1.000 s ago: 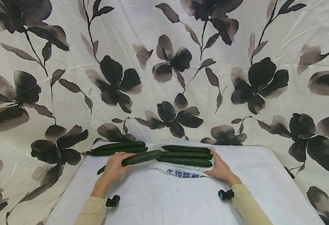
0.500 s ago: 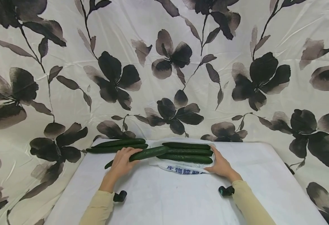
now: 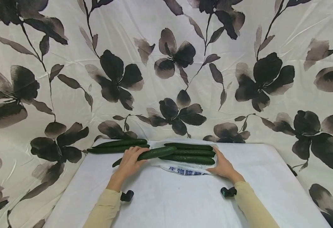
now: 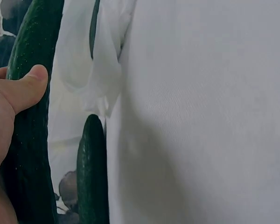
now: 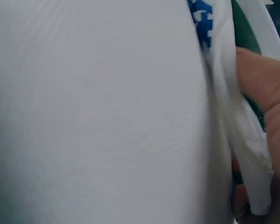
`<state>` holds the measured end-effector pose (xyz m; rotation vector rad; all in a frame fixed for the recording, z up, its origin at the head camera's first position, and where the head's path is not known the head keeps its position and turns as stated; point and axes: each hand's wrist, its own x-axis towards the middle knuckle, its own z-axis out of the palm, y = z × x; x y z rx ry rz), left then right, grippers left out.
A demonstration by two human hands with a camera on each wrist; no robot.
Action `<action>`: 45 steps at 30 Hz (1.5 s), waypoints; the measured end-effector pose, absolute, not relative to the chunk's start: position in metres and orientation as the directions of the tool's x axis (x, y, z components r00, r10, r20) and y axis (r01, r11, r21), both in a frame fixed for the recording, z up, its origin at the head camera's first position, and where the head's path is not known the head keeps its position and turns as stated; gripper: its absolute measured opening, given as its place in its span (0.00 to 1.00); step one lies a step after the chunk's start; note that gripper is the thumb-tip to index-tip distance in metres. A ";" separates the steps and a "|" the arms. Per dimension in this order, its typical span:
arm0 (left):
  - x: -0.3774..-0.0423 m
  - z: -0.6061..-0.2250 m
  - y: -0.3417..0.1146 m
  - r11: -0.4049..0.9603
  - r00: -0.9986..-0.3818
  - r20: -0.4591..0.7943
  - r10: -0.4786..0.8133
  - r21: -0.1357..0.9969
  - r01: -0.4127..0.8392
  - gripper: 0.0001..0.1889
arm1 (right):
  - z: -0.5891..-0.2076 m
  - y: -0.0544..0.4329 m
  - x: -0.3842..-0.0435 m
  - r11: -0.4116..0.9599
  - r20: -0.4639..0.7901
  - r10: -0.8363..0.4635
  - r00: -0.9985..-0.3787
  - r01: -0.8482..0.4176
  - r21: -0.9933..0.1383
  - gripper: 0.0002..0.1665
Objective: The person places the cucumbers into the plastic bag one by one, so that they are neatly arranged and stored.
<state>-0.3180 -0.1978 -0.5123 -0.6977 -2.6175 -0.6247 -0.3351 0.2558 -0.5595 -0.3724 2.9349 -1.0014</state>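
In the head view, left of centre along the far edge of the counter (image 3: 177, 199): a pair of cucumbers (image 3: 118, 149), side by side, probably laid parallel to save room and hinder rolling. Just in front and slightly right: the left hand (image 3: 132, 161), fingers closed around a held cucumber (image 3: 157, 152), presumably grasped well back to leave the right end free. Thumb laid across the side of it in the left wrist view; forearm slanting up and rightward from the bottom of the frame, left of centre. Right end of the held cucumber near frame centre, overlapping the left ends of three cucumbers (image 3: 189, 152) in this view; contact impossible to tell. Beneath and around these three, right of centre: a white bag (image 3: 184, 170), blue print toward the bottom of the frame, near edge turned low, seemingly for easy access. At its right end: the right hand (image 3: 224, 163), half spread in a C, thumb near, fingers far, with hold of the bag's edge, likely for steadying; forearm slanting up and leftward from the lower right.
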 end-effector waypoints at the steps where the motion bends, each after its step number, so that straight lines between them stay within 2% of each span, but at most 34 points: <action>1: -0.318 -0.512 -0.196 0.778 -0.814 0.440 0.380 0.324 0.539 0.27 | -0.559 0.256 -0.335 0.764 0.060 -0.229 -0.972 -0.217 -0.607 0.71; 7: -0.318 -0.513 -0.190 0.780 -0.819 0.426 0.384 0.325 0.534 0.27 | -0.558 0.252 -0.335 0.741 0.069 -0.224 -0.972 -0.217 -0.635 0.68; 12: -0.321 -0.514 -0.186 0.772 -0.810 0.437 0.390 0.324 0.547 0.27 | -0.554 0.245 -0.335 0.726 0.111 -0.189 -0.976 -0.215 -0.653 0.61; 25: -0.323 -0.509 -0.176 0.745 -0.797 0.455 0.398 0.346 0.570 0.26 | -0.549 0.238 -0.337 0.718 0.086 -0.071 -0.994 -0.111 -0.687 0.51; 30: -0.327 -0.507 -0.170 0.727 -0.772 0.487 0.409 0.337 0.598 0.26 | -0.549 0.239 -0.339 0.768 0.063 -0.089 -0.994 -0.109 -0.631 0.46; 35: -0.330 -0.504 -0.162 0.715 -0.763 0.496 0.414 0.341 0.610 0.26 | -0.549 0.237 -0.339 0.732 0.084 -0.132 -0.988 -0.154 -0.663 0.46; 45: -0.337 -0.498 -0.146 0.690 -0.751 0.490 0.442 0.350 0.634 0.27 | -0.553 0.234 -0.341 0.750 0.092 -0.095 -0.991 -0.132 -0.648 0.43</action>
